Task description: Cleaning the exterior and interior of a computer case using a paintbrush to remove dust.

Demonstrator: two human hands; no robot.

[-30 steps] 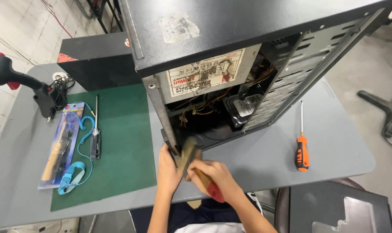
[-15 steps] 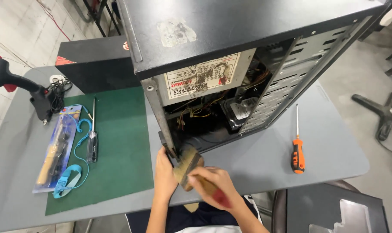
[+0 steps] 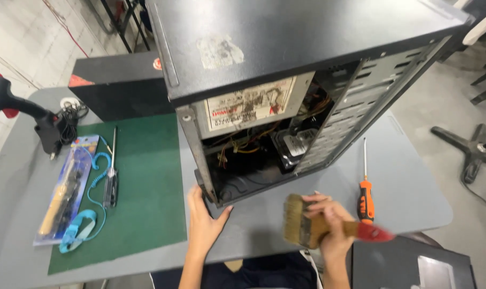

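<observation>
Your computer case (image 3: pixel 307 69) stands mid-table (image 3: pixel 414 198); mat (image 3: pixel 146 182) to its left, screwdriver (image 3: pixel 365 199) right, your brush (image 3: pixel 307 227) in front.

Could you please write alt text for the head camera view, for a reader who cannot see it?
An open black computer case stands on a grey table; the left hand steadies its lower corner while the right hand holds a paintbrush. An orange screwdriver lies right, a green mat left.

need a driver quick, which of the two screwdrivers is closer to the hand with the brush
The orange-handled screwdriver, lying on bare table beside the right hand. The dark-handled screwdriver lies far off on the green mat.
</observation>
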